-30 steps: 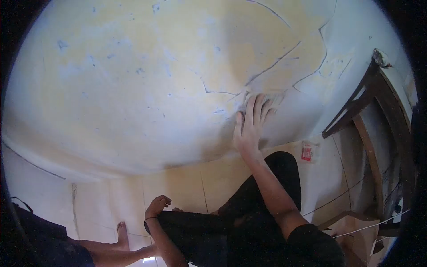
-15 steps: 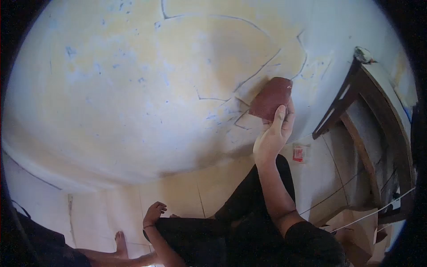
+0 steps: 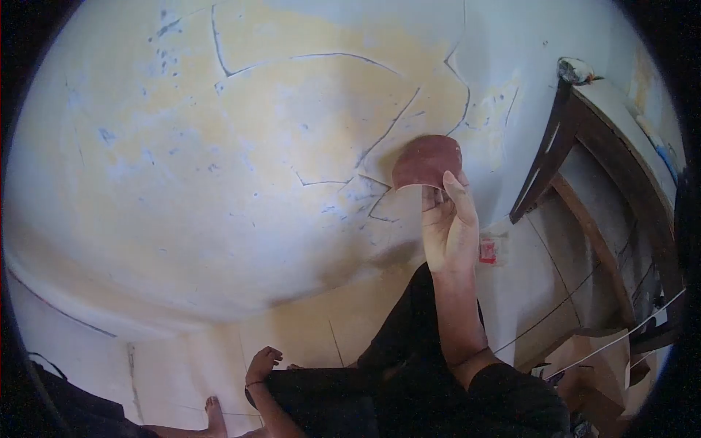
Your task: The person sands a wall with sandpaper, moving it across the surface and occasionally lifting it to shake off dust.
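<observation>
A bent piece of reddish-brown sandpaper lies against the patched wall, just right of some dark cracks. My right hand grips its lower edge, thumb in front and the other fingers partly hidden behind the sheet. Low in the view, my left hand rests over my bent knee, holding nothing, its fingers loosely curled and apart. Yellowish and white patches with long dark crack lines cover the wall around the sandpaper.
A dark wooden frame leans at the right, near a cardboard box and a thin white cord. A small red-and-white packet lies on the tiled floor. Another person's bare foot shows at lower left.
My right hand has turned, showing more of its palm, and the sandpaper has shifted slightly right along the wall. The view has swung to the right. My left hand stays on the knee.
</observation>
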`<state>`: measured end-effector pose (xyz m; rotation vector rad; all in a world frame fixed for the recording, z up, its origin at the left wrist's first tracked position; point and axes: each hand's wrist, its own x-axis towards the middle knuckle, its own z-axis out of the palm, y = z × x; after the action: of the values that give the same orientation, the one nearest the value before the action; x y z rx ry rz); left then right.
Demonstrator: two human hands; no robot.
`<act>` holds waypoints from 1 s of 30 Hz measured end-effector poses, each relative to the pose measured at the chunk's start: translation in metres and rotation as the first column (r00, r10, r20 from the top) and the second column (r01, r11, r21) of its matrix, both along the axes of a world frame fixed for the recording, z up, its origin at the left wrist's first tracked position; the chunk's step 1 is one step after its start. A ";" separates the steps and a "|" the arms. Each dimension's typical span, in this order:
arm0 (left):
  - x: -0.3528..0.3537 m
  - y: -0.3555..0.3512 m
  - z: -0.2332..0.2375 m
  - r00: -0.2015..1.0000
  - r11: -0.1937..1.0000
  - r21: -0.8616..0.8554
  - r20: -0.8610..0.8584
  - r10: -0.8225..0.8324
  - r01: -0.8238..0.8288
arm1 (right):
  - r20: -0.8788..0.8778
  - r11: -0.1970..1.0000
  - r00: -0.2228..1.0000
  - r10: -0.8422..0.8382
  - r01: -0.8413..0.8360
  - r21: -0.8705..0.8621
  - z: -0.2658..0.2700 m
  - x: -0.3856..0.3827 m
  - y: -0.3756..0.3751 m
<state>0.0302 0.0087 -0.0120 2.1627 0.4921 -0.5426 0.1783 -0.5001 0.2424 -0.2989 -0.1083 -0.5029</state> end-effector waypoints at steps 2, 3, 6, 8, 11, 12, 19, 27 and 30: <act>-0.002 0.006 -0.006 1.000 1.000 0.003 0.009 -0.019 0.019 | 0.003 1.000 1.000 -0.019 0.019 -0.022 0.002 0.000 -0.005; -0.004 0.003 -0.004 1.000 1.000 0.006 0.009 -0.012 0.012 | 0.008 1.000 1.000 -0.012 0.012 -0.029 0.007 -0.002 -0.009; -0.004 -0.003 0.002 0.999 0.996 0.089 -0.038 -0.024 0.027 | 0.002 1.000 1.000 -0.014 0.014 -0.012 0.016 -0.007 -0.017; -0.002 -0.004 0.004 0.998 0.991 0.124 -0.053 -0.034 0.040 | 0.005 1.000 1.000 -0.003 0.003 0.015 0.015 -0.007 -0.023; -0.002 -0.001 -0.001 0.998 0.991 0.127 -0.053 -0.037 0.043 | 0.004 0.997 0.999 0.043 -0.043 0.058 0.009 -0.006 -0.035; -0.001 -0.004 0.002 0.997 0.989 0.138 -0.069 -0.034 0.043 | -0.012 0.996 0.998 0.060 -0.059 0.073 0.006 -0.004 -0.039; 0.000 -0.018 0.015 0.996 0.986 0.168 -0.085 -0.004 0.018 | 0.082 0.970 0.979 0.188 -0.198 0.139 -0.005 0.004 -0.054; -0.002 0.002 -0.008 0.999 0.996 0.089 -0.050 0.000 0.004 | 0.263 0.865 0.925 0.274 -0.357 0.352 -0.005 0.011 -0.041; -0.002 0.001 -0.008 0.998 0.995 0.100 -0.066 0.013 -0.006 | 0.255 0.861 0.924 0.285 -0.364 0.356 -0.008 0.013 -0.027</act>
<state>0.0283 0.0099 -0.0204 2.2415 0.5764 -0.5977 0.1916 -0.5270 0.2341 0.1718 -0.2393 -0.2032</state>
